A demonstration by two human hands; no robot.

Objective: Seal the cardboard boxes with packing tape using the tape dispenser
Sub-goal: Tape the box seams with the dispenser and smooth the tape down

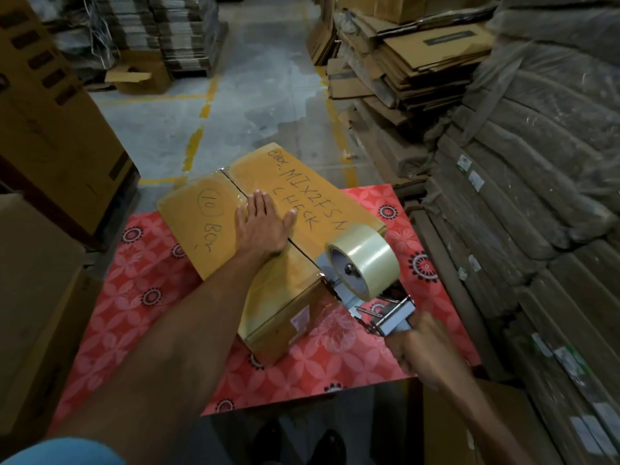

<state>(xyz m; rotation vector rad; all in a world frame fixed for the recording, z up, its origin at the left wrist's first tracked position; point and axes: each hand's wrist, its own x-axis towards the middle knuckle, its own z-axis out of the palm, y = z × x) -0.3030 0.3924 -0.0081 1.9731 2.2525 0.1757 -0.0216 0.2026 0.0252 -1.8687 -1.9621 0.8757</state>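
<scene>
As the flat left hand (265,223) steadies the cardboard box (285,290), the right hand (419,347) grips the tape dispenser (362,266), likely due a straight pull along the seam (235,184).

Dim warehouse: grey concrete floor (261,78) with yellow lines (198,142), flattened cardboard stacks (402,62) lining the aisle

Cardboard box (268,263) on red patterned table (161,303)

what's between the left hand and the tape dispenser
Head view: only bare box top, where the centre seam and marker writing run between the left hand and the tape dispenser.
</scene>
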